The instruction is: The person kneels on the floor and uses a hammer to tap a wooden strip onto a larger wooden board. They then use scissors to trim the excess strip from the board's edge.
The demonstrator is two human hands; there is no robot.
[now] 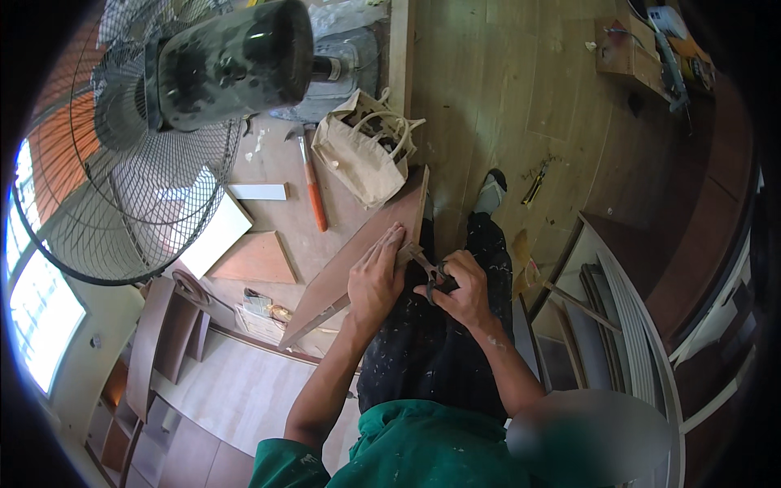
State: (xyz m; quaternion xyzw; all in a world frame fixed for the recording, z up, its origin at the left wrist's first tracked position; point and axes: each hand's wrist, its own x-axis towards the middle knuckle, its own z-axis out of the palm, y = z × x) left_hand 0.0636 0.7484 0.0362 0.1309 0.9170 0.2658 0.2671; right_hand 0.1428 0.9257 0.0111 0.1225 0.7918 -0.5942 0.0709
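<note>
A brown triangular board [333, 268] lies tilted in front of me, one long edge toward my legs. Flat on its face rests my left hand [377, 275], fingers stretched out and close together, thumb side at the edge. My right hand [464, 289] is closed around the dark handles of a pair of scissors [425, 262]. Their blades point at a small tan strip [407, 252] by the board's edge, beside my left fingers. Whether the blades have closed on that strip I cannot make out.
A dusty black fan [232, 69] stands at upper left. On the work surface are a canvas bag [358, 159], an orange-handled hammer [315, 195], a white panel [215, 236] and a wood offcut [256, 260]. A utility knife [534, 184] lies on the floor; an open cabinet frame [618, 285] stands right.
</note>
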